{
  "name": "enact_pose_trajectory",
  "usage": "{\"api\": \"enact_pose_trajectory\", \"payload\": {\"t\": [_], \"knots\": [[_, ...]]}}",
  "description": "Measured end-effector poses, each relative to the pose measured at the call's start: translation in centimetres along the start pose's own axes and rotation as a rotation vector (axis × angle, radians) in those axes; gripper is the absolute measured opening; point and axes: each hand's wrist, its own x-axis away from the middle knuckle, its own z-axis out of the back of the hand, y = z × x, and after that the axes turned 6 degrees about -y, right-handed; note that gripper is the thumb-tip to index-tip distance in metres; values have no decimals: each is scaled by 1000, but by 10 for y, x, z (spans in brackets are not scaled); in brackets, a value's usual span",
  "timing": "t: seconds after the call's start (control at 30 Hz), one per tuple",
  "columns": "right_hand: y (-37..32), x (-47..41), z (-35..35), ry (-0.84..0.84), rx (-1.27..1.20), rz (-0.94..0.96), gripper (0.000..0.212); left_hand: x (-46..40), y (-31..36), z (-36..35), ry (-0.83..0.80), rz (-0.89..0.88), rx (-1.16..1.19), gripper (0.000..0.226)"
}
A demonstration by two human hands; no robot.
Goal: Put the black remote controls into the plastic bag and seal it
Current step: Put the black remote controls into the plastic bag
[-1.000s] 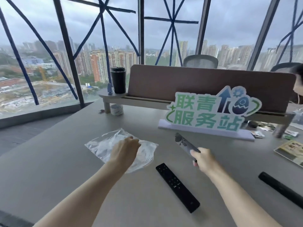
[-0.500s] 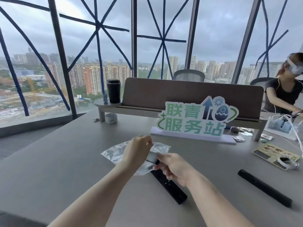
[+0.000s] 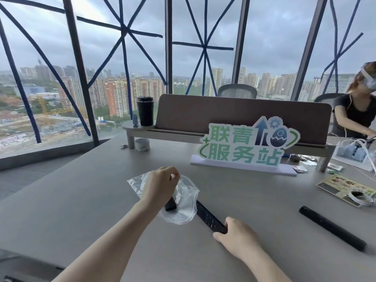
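Left hand: the left hand (image 3: 160, 188) pinches the top edge of the plastic bag (image 3: 183, 202) and holds its mouth up.
In the bag: a short black remote (image 3: 170, 204) sits inside, partly hidden by the hand.
Right hand: the right hand (image 3: 237, 234) closes its fingers on the near end of the long black remote (image 3: 209, 217).
Which way: this remote lies flat on the table (image 3: 81, 200). Its far end points up and left and touches the bag.
Next move: I think it slides end first into the bag.
Still waiting: another black remote (image 3: 333, 227) lies far off to the right, closer to the right hand.
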Motion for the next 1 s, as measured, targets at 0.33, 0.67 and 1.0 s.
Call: {"api": "enact_pose_trajectory", "payload": {"t": [0.33,0.67,1.0], "knots": [[53,55,95,-169,-877,134,30,-2,33,-11,-85,25,58,12],[-8,34,60,-268,-983,41,33,-4,85,-25,-91,-61,130,12],[39,16,58,131,-865,13,29,1,102,-45,-133,-62,185,13]]}}
